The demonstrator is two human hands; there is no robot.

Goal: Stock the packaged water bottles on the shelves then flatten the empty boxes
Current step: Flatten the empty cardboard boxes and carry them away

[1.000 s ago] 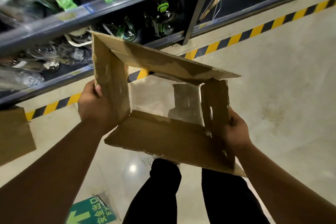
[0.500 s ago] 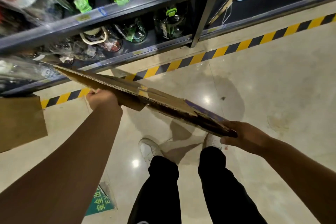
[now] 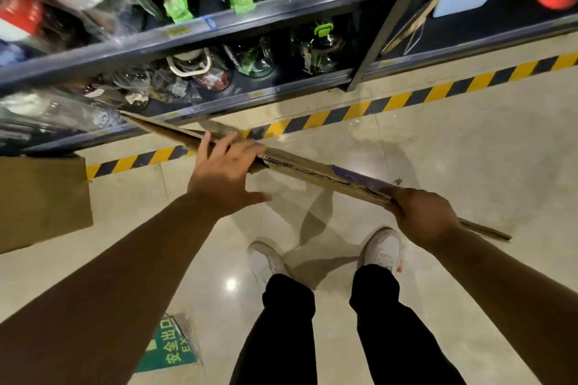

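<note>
Flattened box (image 3: 312, 170) in right hand (image 3: 420, 217), left hand (image 3: 223, 173) seemingly flat atop.

bright overhead light | glare on floor (image 3: 230, 284) | shelves (image 3: 187, 37) dim, blurred | wide-angle edge distortion

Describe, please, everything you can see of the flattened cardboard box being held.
The flattened cardboard box is brown corrugated board, collapsed flat and seen edge-on, with torn edges and a blue printed patch. It slants above the floor from near the bottom shelf toward the person. The right hand grips its near end; the left hand lies open on it.
</note>
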